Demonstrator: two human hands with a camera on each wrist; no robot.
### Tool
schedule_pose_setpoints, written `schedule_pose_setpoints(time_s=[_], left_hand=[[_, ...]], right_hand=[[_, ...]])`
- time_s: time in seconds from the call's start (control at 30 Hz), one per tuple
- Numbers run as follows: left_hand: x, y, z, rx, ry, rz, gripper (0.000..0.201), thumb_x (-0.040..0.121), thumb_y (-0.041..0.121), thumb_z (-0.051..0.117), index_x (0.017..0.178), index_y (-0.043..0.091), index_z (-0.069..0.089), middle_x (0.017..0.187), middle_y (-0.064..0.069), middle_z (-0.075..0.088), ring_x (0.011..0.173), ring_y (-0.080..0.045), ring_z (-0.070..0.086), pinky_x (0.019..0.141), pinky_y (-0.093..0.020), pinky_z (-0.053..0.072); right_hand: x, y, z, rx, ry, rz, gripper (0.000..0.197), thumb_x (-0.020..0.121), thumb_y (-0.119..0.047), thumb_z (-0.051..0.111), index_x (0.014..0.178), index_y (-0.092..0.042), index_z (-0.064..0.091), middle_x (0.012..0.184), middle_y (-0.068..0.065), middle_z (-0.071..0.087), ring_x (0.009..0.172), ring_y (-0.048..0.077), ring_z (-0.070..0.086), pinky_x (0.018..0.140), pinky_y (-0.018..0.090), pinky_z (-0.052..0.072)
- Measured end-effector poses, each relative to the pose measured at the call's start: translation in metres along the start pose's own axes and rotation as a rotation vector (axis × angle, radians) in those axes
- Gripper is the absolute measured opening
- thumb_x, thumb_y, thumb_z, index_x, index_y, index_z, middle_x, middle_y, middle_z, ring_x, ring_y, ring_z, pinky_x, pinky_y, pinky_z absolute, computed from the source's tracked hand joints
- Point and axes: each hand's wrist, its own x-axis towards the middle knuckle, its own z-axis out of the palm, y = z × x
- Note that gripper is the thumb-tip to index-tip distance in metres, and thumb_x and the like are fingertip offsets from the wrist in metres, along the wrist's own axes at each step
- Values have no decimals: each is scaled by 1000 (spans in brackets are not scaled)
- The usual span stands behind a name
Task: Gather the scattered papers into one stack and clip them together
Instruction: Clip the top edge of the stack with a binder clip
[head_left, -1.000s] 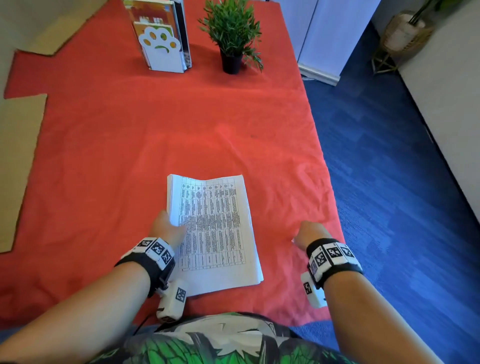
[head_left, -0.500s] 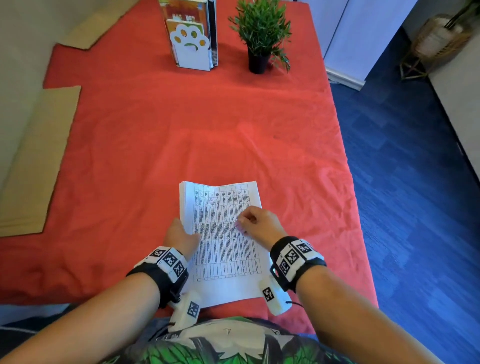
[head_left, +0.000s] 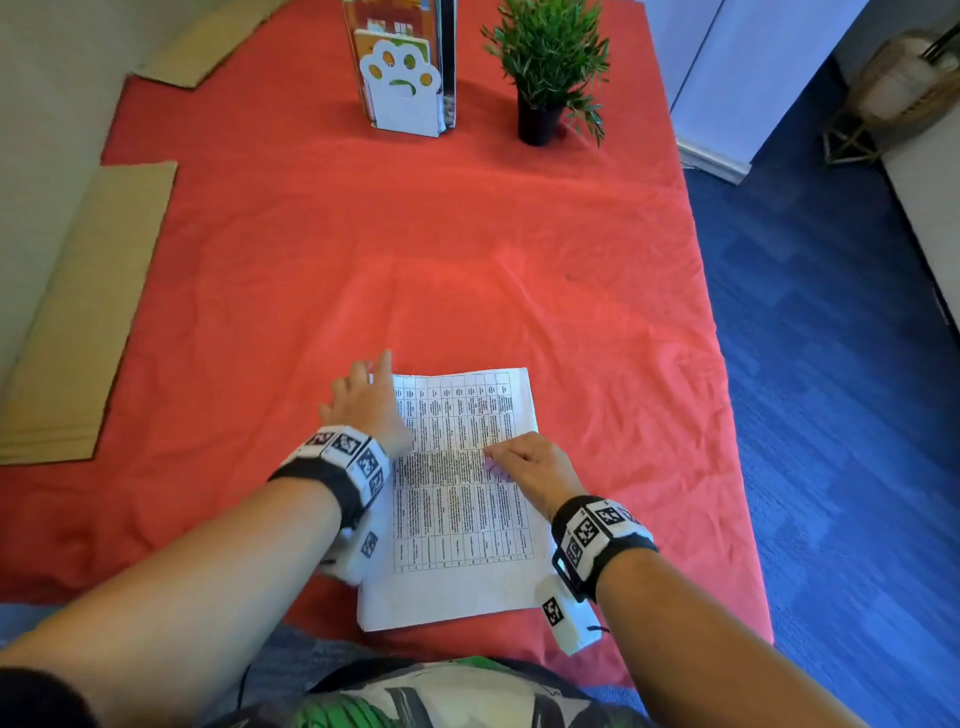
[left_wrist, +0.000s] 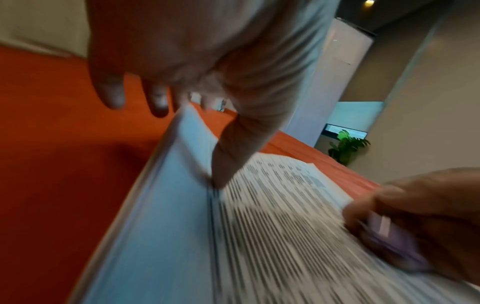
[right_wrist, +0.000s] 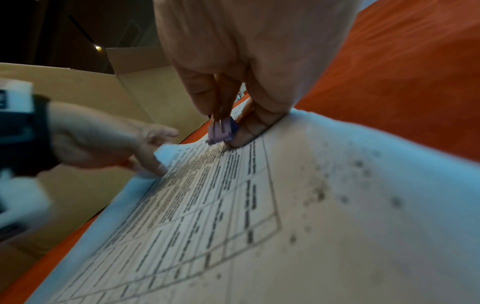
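Note:
A stack of printed papers (head_left: 457, 519) lies on the red cloth (head_left: 415, 260) near the front edge. My left hand (head_left: 369, 387) is at the stack's far left corner, fingers straight, thumb (left_wrist: 221, 176) pressing down on the top sheet (left_wrist: 259, 236) beside its raised left edge. My right hand (head_left: 501, 457) hovers over the middle of the page and pinches a small purple binder clip (right_wrist: 221, 131) between thumb and fingers. The clip (left_wrist: 389, 240) sits just above the print, apart from any paper edge.
A white paw-shaped bookend with books (head_left: 402, 88) and a potted plant (head_left: 545, 67) stand at the far end. Flat cardboard (head_left: 78, 322) lies at the left. The table drops off at the right to blue carpet (head_left: 831, 364).
My right hand came from the cloth at the right onto the papers, holding the clip. My left hand slid from the stack's left edge up to its far left corner.

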Motion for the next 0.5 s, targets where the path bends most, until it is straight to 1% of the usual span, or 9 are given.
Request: schedule_pose_setpoints(time_s=[0.07,0.13,0.2,0.27,0.3,0.37,0.4,0.43,0.5], left_hand=[[15,9,-5,141,-56,106,94,66,7,62,146,30,17,153,-1,17,141,-31,16,113,-61,15],[26,16,-5,225,-158,171,83,68,11,59,143,27,26,150,-1,24,140,-30,17,113,-65,9],[32,24,-4,247,-241,173,69,77,20,55,141,26,31,146,-2,32,137,-28,25,112,-64,11],[38,26,-3,230,-257,151,54,85,32,48,137,25,36,143,-5,35,135,-29,30,110,-61,15],[41,26,-4,221,-267,138,50,87,36,45,135,24,38,141,-6,37,134,-30,31,110,-60,17],[46,24,-6,199,-290,127,39,88,36,44,125,24,46,137,-6,38,131,-30,33,110,-59,20],[48,23,-7,198,-299,131,33,86,34,44,117,25,48,133,-5,39,130,-29,33,110,-58,21],[50,23,-10,199,-313,139,28,85,31,44,111,25,49,129,-4,39,127,-28,34,109,-57,23],[50,25,-13,180,-348,160,27,86,26,43,112,20,48,117,-4,43,116,-25,41,100,-49,33]], right_hand=[[1,1,0,-1,-8,-2,22,90,-24,61,79,-12,76,82,-13,66,76,15,63,84,51,56],[0,0,0,-7,-19,-18,21,90,-24,61,77,-14,75,80,-14,65,74,19,60,84,54,55],[0,0,-2,-6,-30,-23,20,90,-24,61,75,-19,74,80,-15,64,74,17,61,86,52,56],[1,2,-3,0,-40,-23,18,90,-22,62,77,-19,75,80,-15,64,78,9,64,88,46,56],[1,4,-3,4,-38,-26,18,89,-22,62,77,-19,75,81,-15,64,78,10,64,87,47,56],[2,6,-2,7,-28,-33,19,89,-22,62,77,-21,76,81,-16,65,75,18,62,84,51,56],[2,7,-2,6,-22,-37,19,90,-22,61,78,-19,76,82,-16,65,75,18,62,84,49,57],[2,7,-2,4,-16,-41,19,90,-20,60,81,-16,76,82,-15,64,76,13,63,84,43,58],[2,7,-2,2,-6,-61,20,92,-17,59,87,-8,75,81,-12,63,78,4,63,85,30,57]])
